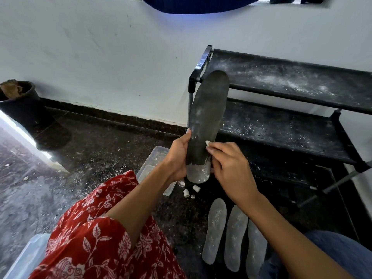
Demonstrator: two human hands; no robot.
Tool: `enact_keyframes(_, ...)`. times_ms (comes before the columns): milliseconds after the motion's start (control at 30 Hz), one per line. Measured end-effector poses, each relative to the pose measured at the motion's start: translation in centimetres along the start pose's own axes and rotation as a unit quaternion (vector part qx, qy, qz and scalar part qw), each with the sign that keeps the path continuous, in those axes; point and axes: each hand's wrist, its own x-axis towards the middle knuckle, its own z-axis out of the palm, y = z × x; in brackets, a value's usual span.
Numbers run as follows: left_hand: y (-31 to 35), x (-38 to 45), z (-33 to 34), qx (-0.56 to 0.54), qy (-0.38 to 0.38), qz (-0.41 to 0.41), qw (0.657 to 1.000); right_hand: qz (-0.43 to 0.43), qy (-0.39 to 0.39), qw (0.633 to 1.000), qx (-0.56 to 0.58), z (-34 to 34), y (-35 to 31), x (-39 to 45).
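**user1:** Dark grey flat shoe insole [208, 117], where's it at exactly?

**user2:** Held upright in front of the dusty black metal shoe rack [281, 81], toe end up, heel end chalked white. The left hand [178, 158] is wrapped round its lower left edge, thumb lying along the side.

**user1:** and the right hand [227, 164]?

**user2:** Fingers bunched, pinching a small white chalk stub [207, 142] against the insole's right edge. Three pale whitened insoles [214, 230] lie on the floor below.

Blocked at two o'clock of the held insole [209, 109] by the shoe rack [291, 81]; crowded at six by floor insoles [215, 232], at eight by a plastic container [156, 156]; lay open toward ten.
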Motion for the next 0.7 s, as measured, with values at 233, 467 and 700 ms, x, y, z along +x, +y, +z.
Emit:
enact_keyframes(233, -0.3, 0.2, -0.4, 0.018, 0.006, -0.007, 1.0, -0.013, -0.09, 0.995, -0.038, 0.4, -0.5, -0.9)
enact_keyframes(467, 0.0, 0.1, -0.7, -0.009, -0.037, -0.02, 0.999, -0.001, -0.043, 0.999, 0.024, 0.4, -0.3, -1.4)
enact_keyframes(700, 0.1, 0.3, -0.9, -0.023, -0.05, -0.02, 0.998, -0.01, -0.128, 0.991, 0.028, 0.4, -0.2, -2.2)
